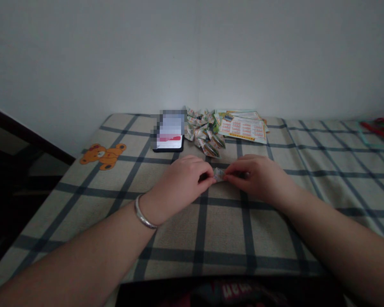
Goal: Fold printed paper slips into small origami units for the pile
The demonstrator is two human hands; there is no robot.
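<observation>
My left hand (182, 181) and my right hand (259, 177) meet over the checked cloth (224, 230), and both pinch a small folded piece of printed paper (219, 174) between fingertips. The paper lies low against the cloth. A silver bangle (143, 216) circles my left wrist. Behind the hands lies a heap of several folded paper pieces (205, 130) of the same print.
A lit phone (169, 131) stands left of the heap. A stack of printed flyers (243, 125) lies to its right. A bear figure (103, 154) is printed on the cloth at left. Red and green objects (382, 128) lie at the far right edge. A white wall rises behind.
</observation>
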